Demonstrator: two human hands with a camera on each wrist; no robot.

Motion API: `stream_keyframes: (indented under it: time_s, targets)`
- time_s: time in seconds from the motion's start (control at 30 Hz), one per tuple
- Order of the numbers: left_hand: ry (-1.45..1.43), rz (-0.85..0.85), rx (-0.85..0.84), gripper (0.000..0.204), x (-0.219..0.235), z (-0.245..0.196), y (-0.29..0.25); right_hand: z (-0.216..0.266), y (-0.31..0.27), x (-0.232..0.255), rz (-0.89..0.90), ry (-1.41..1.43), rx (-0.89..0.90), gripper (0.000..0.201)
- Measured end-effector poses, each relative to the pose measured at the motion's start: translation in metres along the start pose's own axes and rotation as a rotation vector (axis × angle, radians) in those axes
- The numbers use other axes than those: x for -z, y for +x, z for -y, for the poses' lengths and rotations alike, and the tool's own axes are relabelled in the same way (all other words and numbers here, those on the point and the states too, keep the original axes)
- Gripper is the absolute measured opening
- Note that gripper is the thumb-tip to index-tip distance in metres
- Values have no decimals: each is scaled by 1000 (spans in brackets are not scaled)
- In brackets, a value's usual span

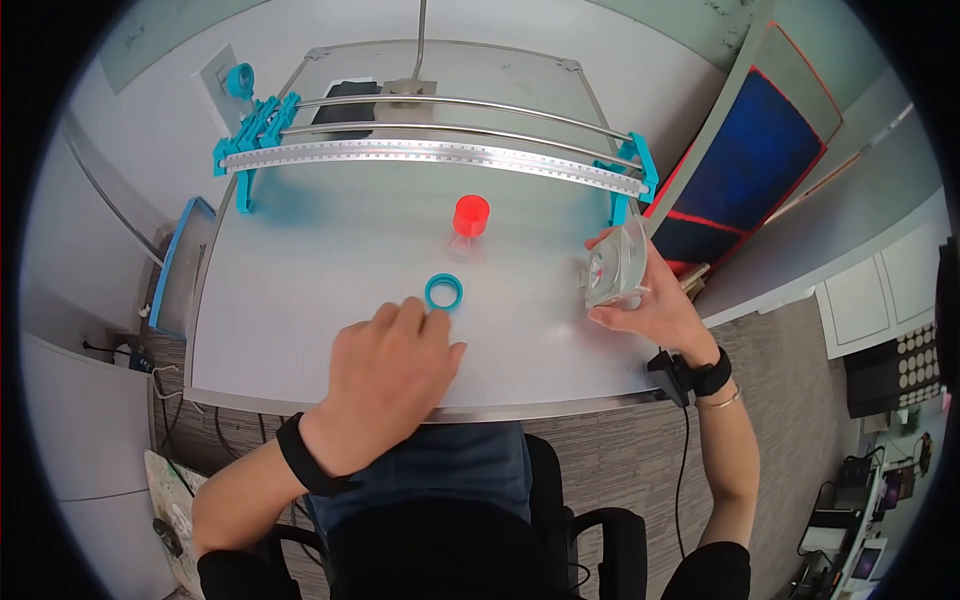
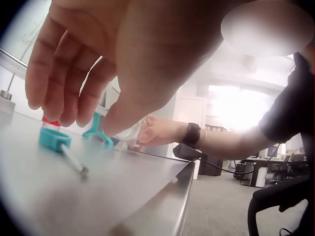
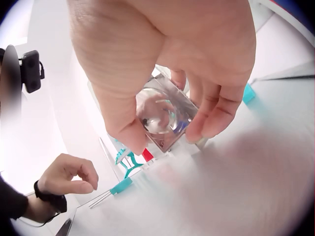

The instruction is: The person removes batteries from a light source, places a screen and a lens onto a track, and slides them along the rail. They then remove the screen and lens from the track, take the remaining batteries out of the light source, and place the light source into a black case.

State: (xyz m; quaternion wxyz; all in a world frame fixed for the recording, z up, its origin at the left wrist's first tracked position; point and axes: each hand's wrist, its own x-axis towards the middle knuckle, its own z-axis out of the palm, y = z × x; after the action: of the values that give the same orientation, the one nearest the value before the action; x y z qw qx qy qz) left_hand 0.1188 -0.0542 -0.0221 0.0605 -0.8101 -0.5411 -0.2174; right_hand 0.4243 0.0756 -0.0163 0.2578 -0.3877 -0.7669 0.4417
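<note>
My right hand grips a clear, square-framed lens at the table's right side, thumb on one side and fingers on the other. In the right wrist view the round bulge of the lens shows between thumb and fingertips. My left hand is over the table's front edge area, its fingers loosely bent and holding nothing. Just beyond its fingertips a teal ring is on the table. The left wrist view shows a short metal rod sticking out from this ring. Farther back stands a red cylinder with a clear lower part.
Across the back of the table runs a rail with two metal rods, a ruler and teal end supports. Several teal holders cluster at its left end. A black sheet and a metal stand base lie behind.
</note>
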Motion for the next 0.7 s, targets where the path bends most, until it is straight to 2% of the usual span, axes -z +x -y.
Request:
stream_keyframes:
  time_s: [0.07,0.17,0.4,0.7]
  targets:
    - [46,87,101,31,-1,6,-8,-3,4,-1,46,-13,1,85]
    - [75,92,129,36,-4,7,-10,-7,7,-1,55,61,-30,86]
    - [105,120,188,29,-13,11,-1,-15,14,-1,34,161,-52,91]
    - [-171,241,262,18,-10,27,1,-15,17,-2,42,207,-87,95]
